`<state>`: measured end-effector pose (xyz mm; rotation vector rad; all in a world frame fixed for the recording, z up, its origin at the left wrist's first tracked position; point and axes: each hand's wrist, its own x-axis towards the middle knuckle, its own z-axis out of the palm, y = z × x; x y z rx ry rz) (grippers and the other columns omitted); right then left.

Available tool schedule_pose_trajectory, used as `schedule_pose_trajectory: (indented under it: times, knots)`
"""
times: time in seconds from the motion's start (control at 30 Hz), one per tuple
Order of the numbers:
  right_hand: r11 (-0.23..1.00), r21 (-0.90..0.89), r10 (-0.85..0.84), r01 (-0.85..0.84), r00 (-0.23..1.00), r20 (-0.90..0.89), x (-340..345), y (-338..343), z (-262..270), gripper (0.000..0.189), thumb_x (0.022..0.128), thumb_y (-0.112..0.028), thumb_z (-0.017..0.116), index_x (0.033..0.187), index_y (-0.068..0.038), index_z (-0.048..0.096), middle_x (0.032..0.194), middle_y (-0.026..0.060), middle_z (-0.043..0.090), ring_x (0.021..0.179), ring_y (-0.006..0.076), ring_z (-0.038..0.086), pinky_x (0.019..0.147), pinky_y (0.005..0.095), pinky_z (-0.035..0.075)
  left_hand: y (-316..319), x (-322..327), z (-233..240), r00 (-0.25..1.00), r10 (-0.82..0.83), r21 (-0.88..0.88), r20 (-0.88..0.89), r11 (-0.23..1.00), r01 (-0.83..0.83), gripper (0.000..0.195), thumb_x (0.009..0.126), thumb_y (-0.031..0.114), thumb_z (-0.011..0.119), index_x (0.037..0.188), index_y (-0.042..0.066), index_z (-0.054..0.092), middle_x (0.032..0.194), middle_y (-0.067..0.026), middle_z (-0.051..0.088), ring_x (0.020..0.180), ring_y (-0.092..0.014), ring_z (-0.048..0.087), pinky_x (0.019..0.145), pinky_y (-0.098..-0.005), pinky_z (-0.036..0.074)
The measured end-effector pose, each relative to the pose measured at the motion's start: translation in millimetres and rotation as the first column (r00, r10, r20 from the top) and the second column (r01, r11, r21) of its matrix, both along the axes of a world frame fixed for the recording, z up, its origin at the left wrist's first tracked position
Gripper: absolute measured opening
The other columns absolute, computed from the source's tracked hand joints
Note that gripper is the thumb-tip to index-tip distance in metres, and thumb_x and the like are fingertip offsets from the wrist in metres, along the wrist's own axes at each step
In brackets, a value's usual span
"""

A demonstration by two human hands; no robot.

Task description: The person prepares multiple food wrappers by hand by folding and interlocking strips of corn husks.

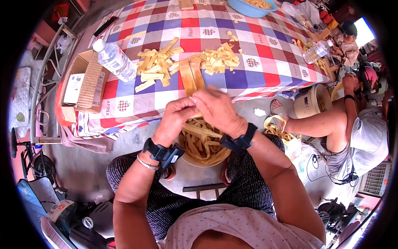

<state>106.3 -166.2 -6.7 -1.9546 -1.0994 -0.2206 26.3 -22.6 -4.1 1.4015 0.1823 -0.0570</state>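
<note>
My left hand (178, 117) and my right hand (216, 107) meet just off the table's near edge. Their fingers pinch a pale yellow strip (198, 115), mostly hidden by the hands. Beneath them, between my knees, a tub holds a tangle of long, soft yellow strips (200, 141). Just beyond my fingers, a two-part wooden piece (192, 76) lies at the table edge. Short folded yellow pieces are heaped on either side of it, in a left pile (157, 67) and a right pile (220, 58).
On the checked tablecloth (205, 31) are a plastic bottle (116, 60), a cardboard box (84, 84) and a blue basin (253, 7). To the right, a seated person's leg (317, 124) is beside a white bucket (311, 101). A black cable (334, 179) hangs there.
</note>
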Motion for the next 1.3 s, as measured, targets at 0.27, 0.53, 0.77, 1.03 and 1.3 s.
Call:
schedule_pose_trajectory:
  times: [0.27, 0.53, 0.77, 1.03, 1.3]
  knots:
    - [0.996, 0.041, 0.088, -0.078, 0.847, -0.524, 7.4, -16.2, 6.2, 0.027, 0.087, -0.021, 0.066, 0.069, 0.000, 0.061, 0.054, 0.0074, 0.052, 0.055, 0.0024, 0.044, 0.048, 0.0237, 0.037, 37.0, -14.9, 35.8, 0.998, -0.033, 0.275, -0.056, 0.960, 0.048, 0.021, 0.087, 0.015, 0.064, 0.070, 0.005, 0.055, 0.063, 0.0083, 0.048, 0.060, -0.001, 0.038, 0.054, -0.0192, 0.031]
    - [0.811, 0.493, 0.585, -0.315, 0.473, -0.660, -0.8, -15.7, 19.8, 0.023, 0.090, -0.004, 0.057, 0.112, -0.003, 0.063, 0.134, 0.0105, 0.047, 0.100, 0.0108, 0.056, 0.082, 0.0240, 0.048, 14.4, -4.9, 9.5, 0.984, 0.109, 0.391, 0.138, 0.907, -0.156, 0.019, 0.091, 0.015, 0.056, 0.076, 0.005, 0.058, 0.068, 0.0060, 0.051, 0.061, -0.002, 0.040, 0.054, -0.0187, 0.031]
    - [0.883, 0.272, 0.461, -0.382, 0.814, -0.353, -5.9, -10.9, 15.8, 0.034, 0.089, 0.002, 0.050, 0.120, -0.007, 0.061, 0.151, 0.0143, 0.023, 0.137, 0.0262, 0.028, 0.107, 0.0384, 0.031, -4.2, -6.6, -8.3, 0.933, -0.237, -0.498, -0.272, 0.864, 0.074, 0.023, 0.088, 0.027, 0.051, 0.076, 0.007, 0.053, 0.057, 0.0014, 0.045, 0.046, -0.009, 0.036, 0.045, -0.0237, 0.027]
    - [0.972, 0.182, 0.173, -0.149, 0.977, -0.126, -16.1, -13.2, 19.0, 0.038, 0.090, -0.002, 0.046, 0.128, -0.001, 0.050, 0.127, 0.0211, 0.053, 0.117, 0.0283, 0.054, 0.095, 0.0328, 0.044, -1.7, -3.0, 1.4, 0.969, 0.195, -0.401, -0.152, 0.884, -0.241, 0.016, 0.087, 0.016, 0.053, 0.090, 0.002, 0.061, 0.069, -0.0010, 0.059, 0.048, -0.005, 0.039, 0.044, -0.0187, 0.028]
    - [0.985, 0.165, 0.157, -0.041, 0.586, -0.795, 12.5, -24.4, 19.1, 0.017, 0.091, -0.003, 0.052, 0.100, 0.004, 0.064, 0.071, 0.0014, 0.062, 0.061, 0.0040, 0.054, 0.057, 0.0186, 0.046, -12.0, -5.2, 13.3, 0.986, 0.153, 0.015, 0.067, 0.988, -0.154, 0.018, 0.091, 0.010, 0.054, 0.100, -0.002, 0.065, 0.077, 0.0021, 0.060, 0.065, -0.004, 0.045, 0.062, -0.0180, 0.036]
